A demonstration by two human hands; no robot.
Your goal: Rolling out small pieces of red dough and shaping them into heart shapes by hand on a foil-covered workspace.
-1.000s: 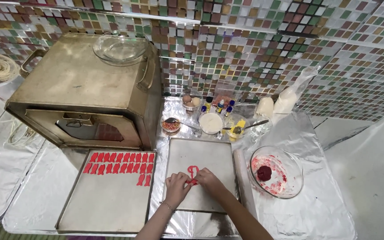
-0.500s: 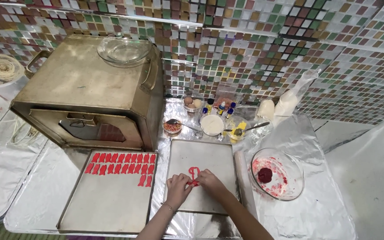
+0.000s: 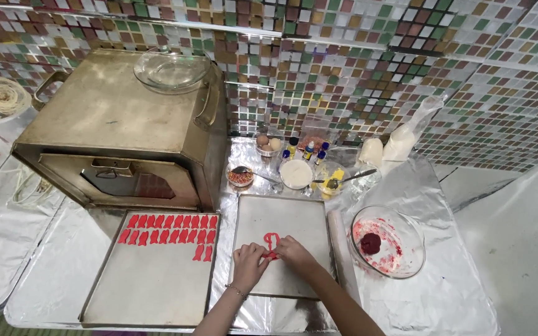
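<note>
The red dough loop (image 3: 271,241) lies on the metal tray (image 3: 294,218); your left hand (image 3: 248,264) and right hand (image 3: 292,251) pinch its 6 o'clock end with the fingers.

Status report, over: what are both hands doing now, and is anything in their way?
Left hand and right hand pinching red dough piece on metal tray. Rolling pin beside, clear of hands.

Mosaic wall (image 3: 368,68) of small green, brown, red and white tiles running across twelve o'clock, glinting under bright light. Foil-covered counter (image 3: 431,298) spreading from nine to four o'clock. Boxy metal oven (image 3: 119,124) sitting at ten o'clock, glass dish (image 3: 170,70) on top.
</note>
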